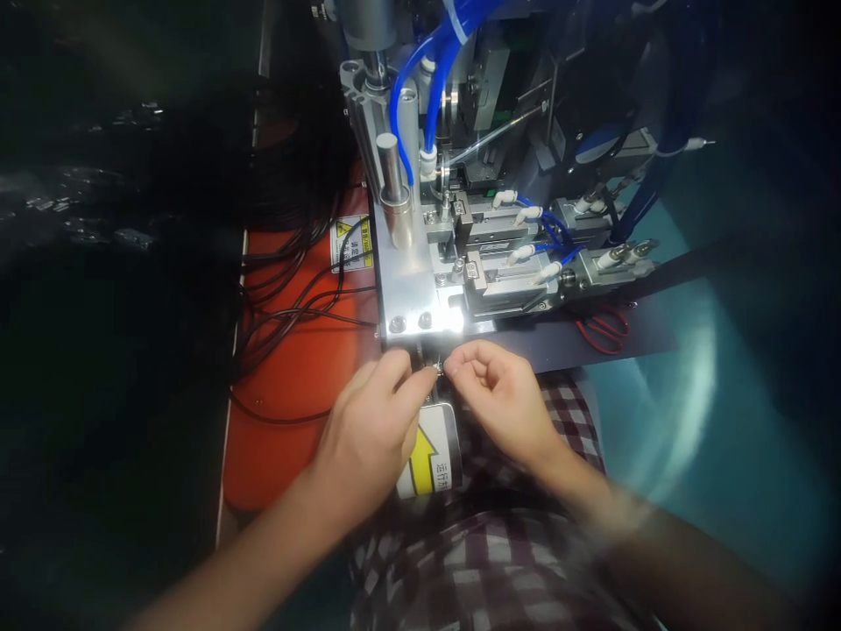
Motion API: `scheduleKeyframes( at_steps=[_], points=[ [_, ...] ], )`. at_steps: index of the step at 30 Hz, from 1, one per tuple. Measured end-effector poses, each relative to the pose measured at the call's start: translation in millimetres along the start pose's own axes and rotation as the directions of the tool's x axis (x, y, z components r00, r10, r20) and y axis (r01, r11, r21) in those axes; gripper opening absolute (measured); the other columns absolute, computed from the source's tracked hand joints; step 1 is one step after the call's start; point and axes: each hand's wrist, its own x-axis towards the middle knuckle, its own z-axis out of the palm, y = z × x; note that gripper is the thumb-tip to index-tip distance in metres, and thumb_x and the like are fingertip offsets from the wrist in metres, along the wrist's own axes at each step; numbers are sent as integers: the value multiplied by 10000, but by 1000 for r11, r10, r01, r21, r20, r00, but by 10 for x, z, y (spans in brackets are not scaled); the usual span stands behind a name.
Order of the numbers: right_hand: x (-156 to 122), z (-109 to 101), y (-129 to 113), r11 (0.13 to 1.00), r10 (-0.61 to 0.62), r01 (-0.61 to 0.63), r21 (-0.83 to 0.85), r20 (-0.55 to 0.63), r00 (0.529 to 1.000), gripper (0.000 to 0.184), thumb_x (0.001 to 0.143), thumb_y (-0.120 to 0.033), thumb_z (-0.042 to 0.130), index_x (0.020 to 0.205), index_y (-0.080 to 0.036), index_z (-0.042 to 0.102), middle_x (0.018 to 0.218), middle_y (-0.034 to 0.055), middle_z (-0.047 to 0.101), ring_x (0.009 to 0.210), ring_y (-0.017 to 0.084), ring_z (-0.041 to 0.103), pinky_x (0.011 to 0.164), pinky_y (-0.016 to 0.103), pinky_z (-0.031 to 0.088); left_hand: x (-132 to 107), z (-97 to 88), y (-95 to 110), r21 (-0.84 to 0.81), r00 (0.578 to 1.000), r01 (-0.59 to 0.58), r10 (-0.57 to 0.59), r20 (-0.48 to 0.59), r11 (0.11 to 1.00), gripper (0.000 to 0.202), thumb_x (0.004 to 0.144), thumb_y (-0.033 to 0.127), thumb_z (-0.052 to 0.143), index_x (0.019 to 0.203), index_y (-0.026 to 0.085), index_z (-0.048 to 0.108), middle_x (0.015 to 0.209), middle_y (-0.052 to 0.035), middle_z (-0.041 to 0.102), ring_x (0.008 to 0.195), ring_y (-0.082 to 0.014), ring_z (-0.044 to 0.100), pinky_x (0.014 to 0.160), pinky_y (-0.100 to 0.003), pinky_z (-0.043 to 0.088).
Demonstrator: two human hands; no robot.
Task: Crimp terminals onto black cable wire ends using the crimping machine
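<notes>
My left hand (371,425) and my right hand (503,394) meet just below the front edge of a metal machine plate (411,302). Both hands are closed in a pinch, fingertips almost touching, around a tiny shiny part (438,370) that I cannot name. Below the hands sits a white label with a yellow arrow (430,456). Behind the plate stands a vertical steel cylinder (392,188) with blue air hoses (420,79).
Black cables (289,289) lie looped over an orange surface (295,386) at the left. Red-handled scissors (608,329) rest on a dark shelf right of the machine. A checked cloth (473,561) covers my lap. The left side is dark.
</notes>
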Motion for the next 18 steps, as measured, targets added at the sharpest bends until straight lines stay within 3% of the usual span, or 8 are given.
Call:
scheduleKeyframes(
  at_steps=[10,18],
  points=[
    [9,0,-4,991,87,-90,101,34,996,156,827,-298,595,746,-173,550,540,-73,398,452,71,297,408,217,230,1,4,-4,-10,1000,-5,5,-17,1000,264,843,15,478,965,57,708,716,-74,551,647,-167,544,553,-268,501],
    [16,17,141,997,-71,71,42,-12,997,77,835,-227,570,771,-187,554,624,-42,493,535,94,412,478,220,326,-15,18,-4,-7,1000,-1,1,-27,1000,272,844,9,478,990,55,702,726,-72,555,654,-163,546,563,-266,503]
  ],
)
